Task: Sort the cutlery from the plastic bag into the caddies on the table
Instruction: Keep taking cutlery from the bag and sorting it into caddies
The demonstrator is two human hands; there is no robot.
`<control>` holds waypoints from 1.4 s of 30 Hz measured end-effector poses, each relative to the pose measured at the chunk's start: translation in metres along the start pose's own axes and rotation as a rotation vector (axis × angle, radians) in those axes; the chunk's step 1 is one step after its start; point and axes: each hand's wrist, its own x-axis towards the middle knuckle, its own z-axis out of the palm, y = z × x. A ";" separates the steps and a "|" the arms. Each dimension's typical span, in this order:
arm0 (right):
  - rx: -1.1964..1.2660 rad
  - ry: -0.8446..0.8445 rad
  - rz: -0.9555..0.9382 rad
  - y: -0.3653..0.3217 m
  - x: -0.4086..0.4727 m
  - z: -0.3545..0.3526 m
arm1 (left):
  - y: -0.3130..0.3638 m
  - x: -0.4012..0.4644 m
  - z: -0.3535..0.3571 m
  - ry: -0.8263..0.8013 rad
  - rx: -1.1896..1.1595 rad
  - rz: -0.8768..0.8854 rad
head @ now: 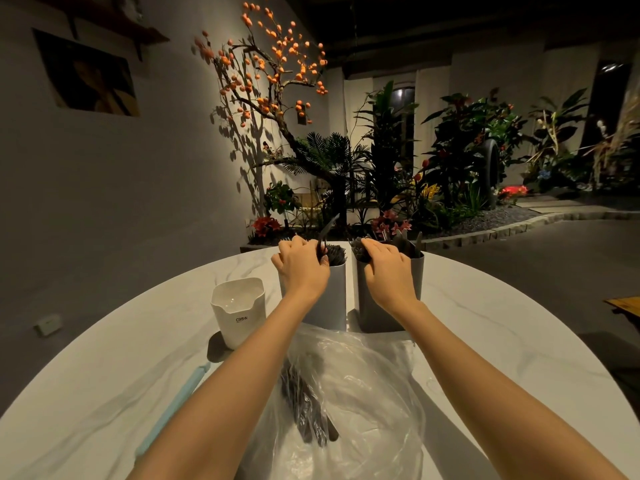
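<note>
- The left hand (300,263) is over the top of the left grey caddy (330,299), its fingers curled round a black knife (327,232) whose blade sticks up and tilts to the right above the rim.
- That caddy is packed with dark cutlery ends (336,254), showing just right of the left hand.
- The right hand (386,259) rests on the top of the right grey caddy (391,306), fingers curled down among black cutlery (360,252) at its left edge; whether it actually grasps a piece, I cannot tell.
- The 2 grey caddies stand side by side, a narrow gap between them, at the far side of the white marble table (502,341).
- A clear plastic bag (363,393) lies crumpled near the person, just in front of the caddies, with more black cutlery (306,407) inside it.
- A white container (239,311) marked CRBW stands left of the grey caddies.
- A pale blue stick (173,410) lies on the table at the left, beside the left forearm.
</note>
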 end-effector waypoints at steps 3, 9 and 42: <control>-0.003 0.001 -0.004 0.001 0.001 0.000 | -0.001 0.000 0.003 0.008 -0.134 0.000; 0.040 -0.008 0.008 0.001 0.000 -0.001 | -0.004 0.000 -0.001 0.100 -0.284 0.309; 0.180 0.019 -0.173 -0.050 -0.039 -0.032 | -0.018 -0.056 -0.038 -0.002 -0.237 0.350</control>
